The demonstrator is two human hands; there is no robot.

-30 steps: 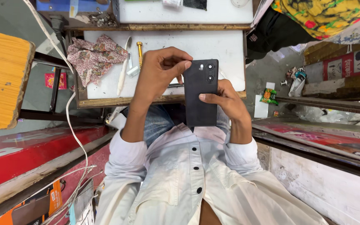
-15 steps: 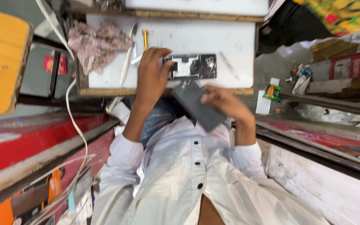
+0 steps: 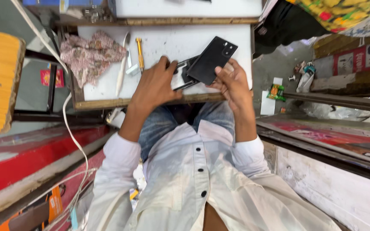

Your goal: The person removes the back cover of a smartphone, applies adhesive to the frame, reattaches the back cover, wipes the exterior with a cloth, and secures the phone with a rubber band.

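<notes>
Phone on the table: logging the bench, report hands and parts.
Left hand on phone body, flat on white table. Right hand holds black back panel, tilted over it. Screwdriver and cloth lie clear, left.

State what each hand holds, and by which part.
Right hand grips the black phone back panel at its lower end. Left hand presses on the opened phone, not lifting it.

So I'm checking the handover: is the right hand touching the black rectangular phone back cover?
Touching: the head view shows the right hand gripping the black rectangular phone back cover.
</notes>
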